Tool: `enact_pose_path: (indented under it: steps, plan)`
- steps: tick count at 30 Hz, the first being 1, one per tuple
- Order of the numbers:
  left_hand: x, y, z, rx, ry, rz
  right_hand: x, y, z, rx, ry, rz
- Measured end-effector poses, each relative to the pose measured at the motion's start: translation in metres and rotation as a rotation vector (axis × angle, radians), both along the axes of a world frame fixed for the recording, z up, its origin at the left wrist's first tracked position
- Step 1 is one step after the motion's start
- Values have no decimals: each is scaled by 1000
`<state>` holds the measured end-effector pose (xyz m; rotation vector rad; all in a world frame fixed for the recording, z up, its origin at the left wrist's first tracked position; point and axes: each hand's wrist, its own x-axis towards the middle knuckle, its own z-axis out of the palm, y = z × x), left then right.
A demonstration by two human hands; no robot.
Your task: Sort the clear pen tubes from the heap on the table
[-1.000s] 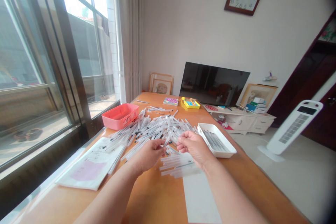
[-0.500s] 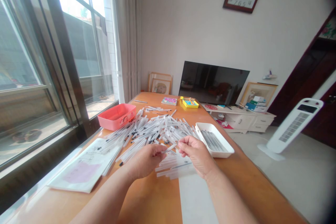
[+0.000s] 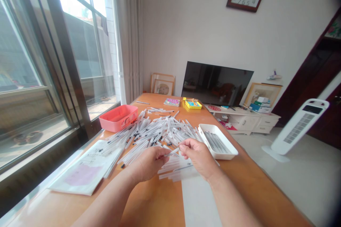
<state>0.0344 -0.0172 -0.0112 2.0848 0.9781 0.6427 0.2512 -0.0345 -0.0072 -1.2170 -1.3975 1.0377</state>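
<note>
Between my hands is a slim, clear plastic pen (image 3: 174, 151), slanting up to the right. Its left end is pinched in my left hand (image 3: 149, 163), thumb and fingers closed. At the other end, the fingertips of my right hand (image 3: 195, 154) are closed on it and hide its tip. Just beyond lies a loose heap of clear pens (image 3: 157, 131), some with black ends. More clear barrels (image 3: 176, 174) lie under and between my hands. A white tray (image 3: 231, 154) with a row of greyish pens stands right of my right hand.
On the wooden table (image 3: 149, 202) are a pink basket (image 3: 117, 125) at the left, a booklet (image 3: 85, 170) partly under pens, and a white strip (image 3: 199, 202) at the front. Farther back are a yellow box (image 3: 193, 104) and a colourful pad (image 3: 172, 102).
My right hand has shifted slightly left, closer to my left hand, and its fingertips now meet the pen's right end. The heap, tray and basket look the same.
</note>
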Motion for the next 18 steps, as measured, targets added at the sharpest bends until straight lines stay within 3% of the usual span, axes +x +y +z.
enact_pose_path:
  steps: [8,18]
  plan:
    - [0,1,1,29,73,-11,0,0,-3,31,-38,39]
    - [0,1,1,35,116,-21,3,-4,4,-36,25,76]
